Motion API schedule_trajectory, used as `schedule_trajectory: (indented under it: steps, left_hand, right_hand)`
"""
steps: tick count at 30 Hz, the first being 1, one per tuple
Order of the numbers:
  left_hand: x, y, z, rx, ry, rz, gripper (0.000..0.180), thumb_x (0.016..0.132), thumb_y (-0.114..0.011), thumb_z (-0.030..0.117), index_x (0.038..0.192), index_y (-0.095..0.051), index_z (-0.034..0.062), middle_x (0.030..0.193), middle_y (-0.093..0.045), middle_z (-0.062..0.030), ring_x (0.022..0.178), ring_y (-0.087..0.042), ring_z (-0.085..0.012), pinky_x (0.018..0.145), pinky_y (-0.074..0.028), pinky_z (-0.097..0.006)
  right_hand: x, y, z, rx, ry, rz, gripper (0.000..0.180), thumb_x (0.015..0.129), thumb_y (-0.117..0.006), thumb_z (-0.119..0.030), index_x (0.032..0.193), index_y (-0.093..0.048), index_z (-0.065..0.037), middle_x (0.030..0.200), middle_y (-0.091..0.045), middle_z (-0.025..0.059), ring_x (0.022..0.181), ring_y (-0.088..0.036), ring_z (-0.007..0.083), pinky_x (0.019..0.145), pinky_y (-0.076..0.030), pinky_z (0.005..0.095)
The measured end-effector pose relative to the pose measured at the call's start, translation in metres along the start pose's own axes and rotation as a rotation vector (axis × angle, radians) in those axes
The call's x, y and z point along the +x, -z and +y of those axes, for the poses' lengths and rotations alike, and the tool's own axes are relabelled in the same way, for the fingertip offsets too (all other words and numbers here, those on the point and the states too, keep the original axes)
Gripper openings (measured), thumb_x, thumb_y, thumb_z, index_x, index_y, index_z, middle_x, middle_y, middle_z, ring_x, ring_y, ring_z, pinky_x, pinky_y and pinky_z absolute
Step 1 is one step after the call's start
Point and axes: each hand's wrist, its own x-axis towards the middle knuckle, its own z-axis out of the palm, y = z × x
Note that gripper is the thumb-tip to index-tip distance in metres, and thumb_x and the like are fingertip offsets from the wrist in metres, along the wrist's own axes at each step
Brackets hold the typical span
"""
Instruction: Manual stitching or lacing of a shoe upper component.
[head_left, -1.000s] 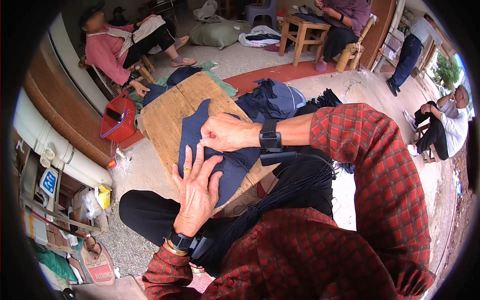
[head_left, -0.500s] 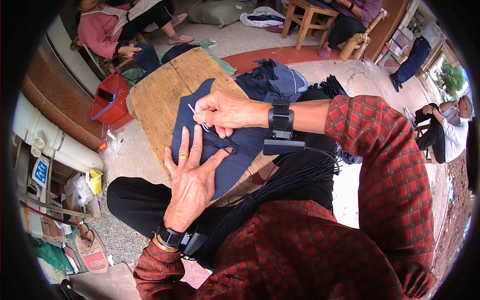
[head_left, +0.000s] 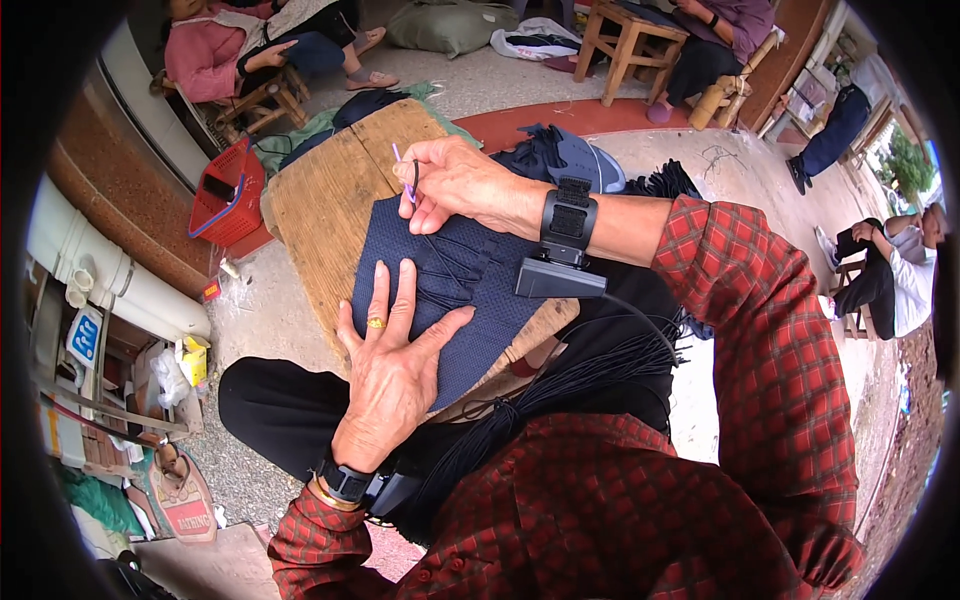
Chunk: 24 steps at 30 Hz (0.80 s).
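A dark blue piece of textured fabric [head_left: 490,335] lies on a small wooden table [head_left: 312,225]. Flat on its near part rests my left hand [head_left: 388,380], fingers spread, a gold ring on one of them. My right hand [head_left: 455,190] is raised over the far part of the fabric, fingers pinching a thin purple stick-like tool [head_left: 397,153]; the tool's tip is too small to make out. A dark loop of cord shows by those fingers. Thin dark cords [head_left: 450,272] fan across the fabric between my hands. A long bundle of dark cords [head_left: 590,372] hangs over my lap.
Folded dark blue fabric pieces [head_left: 590,165] lie beyond my right wrist. To the left of the table is a red plastic basket [head_left: 228,205]. Other people sit on low seats at the far side and at the right. A wooden stool [head_left: 630,50] stands at the back.
My right hand has lifted slightly up and away from the cords, still holding the purple tool. The fabric's far tip no longer shows beyond my right hand. My left hand stays spread on the fabric.
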Motion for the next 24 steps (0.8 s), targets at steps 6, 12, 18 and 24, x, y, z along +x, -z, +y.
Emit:
schedule_trajectory:
  steps: [6,12,18,24]
  left_hand:
    - [0.003,0.001,0.0,-0.007,-0.022,-0.013,0.047,0.09,-0.067,0.009,0.13,-0.072,0.0336,0.165,-0.033,-0.0236,0.153,-0.028,-0.0437,0.112,-0.02,-0.074]
    - [0.001,0.002,0.002,-0.022,-0.014,0.01,0.045,0.091,-0.067,0.012,0.131,-0.072,0.0325,0.164,-0.034,-0.0228,0.153,-0.029,-0.0426,0.113,-0.021,-0.072]
    - [0.004,0.027,0.034,-0.163,0.177,-0.088,0.043,0.092,-0.073,0.021,0.134,-0.07,0.0205,0.162,-0.039,-0.0205,0.145,-0.04,-0.0395,0.114,-0.024,-0.056]
    - [0.022,0.038,0.002,-0.351,0.082,0.205,0.014,0.087,-0.076,0.002,0.1,-0.073,-0.0022,0.098,-0.075,-0.0187,0.091,-0.07,-0.0376,0.088,-0.053,-0.043]
  right_hand:
    - [0.018,-0.011,0.0,-0.046,0.021,-0.001,0.029,0.11,-0.048,-0.021,0.103,-0.062,0.004,0.087,-0.071,0.0122,0.064,-0.071,0.0149,0.058,-0.06,0.025]
    - [0.016,-0.009,0.005,-0.193,0.009,-0.355,0.025,0.107,-0.056,-0.02,0.105,-0.062,0.004,0.097,-0.071,0.0139,0.074,-0.073,0.0172,0.064,-0.062,0.0257]
    - [0.015,0.014,0.0,-0.162,-0.014,-0.342,0.024,0.1,-0.065,-0.013,0.117,-0.064,0.004,0.105,-0.069,0.0137,0.087,-0.072,0.0165,0.075,-0.062,0.0276]
    - [0.003,0.003,-0.004,-0.3,-0.007,-0.419,0.019,0.1,-0.067,-0.017,0.108,-0.068,0.0,0.085,-0.071,0.0079,0.076,-0.071,0.0143,0.071,-0.06,0.0292]
